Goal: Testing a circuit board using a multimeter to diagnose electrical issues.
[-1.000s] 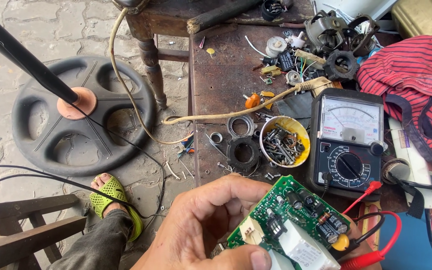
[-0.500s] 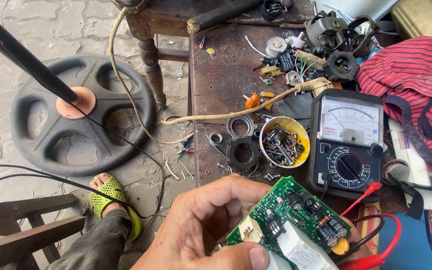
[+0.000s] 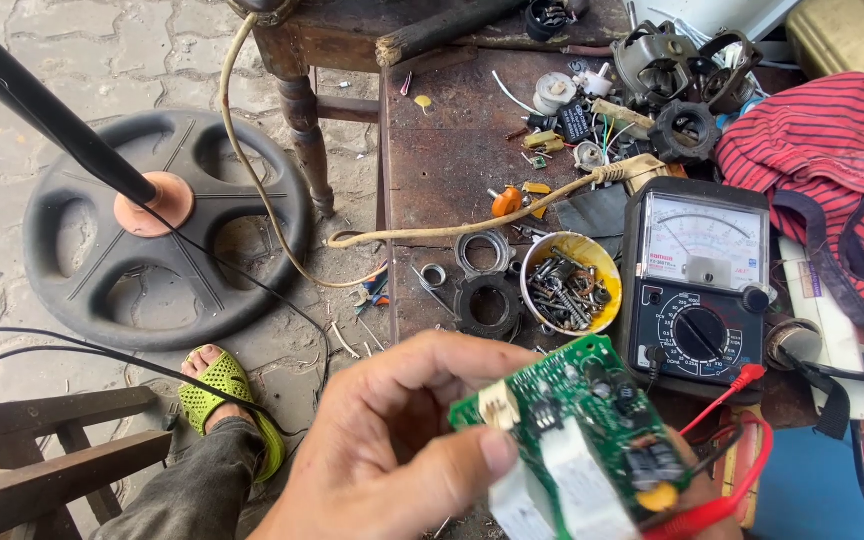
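Observation:
My left hand [image 3: 382, 450] holds a green circuit board [image 3: 572, 420] low in the view. The thumb presses on the board's near-left edge and the fingers curl behind it. The board carries white block parts, dark capacitors and a yellow part. Red probe leads [image 3: 742, 440] loop past its right side. A sliver of skin shows under the board's right edge; I cannot tell whether it is my right hand. Just beyond the board lies a black analogue multimeter [image 3: 697, 280] on the rusty work table [image 3: 442, 170].
A yellow bowl of screws [image 3: 567, 285], metal rings and small parts clutter the table. A red striped cloth [image 3: 832, 170] lies at right. On the paved floor at left are a black round fan base [image 3: 162, 230], cables, a wooden stool [image 3: 42, 450] and my foot in a green sandal [image 3: 227, 395].
The circuit board has shifted slightly in my left hand. Everything else stays where it was.

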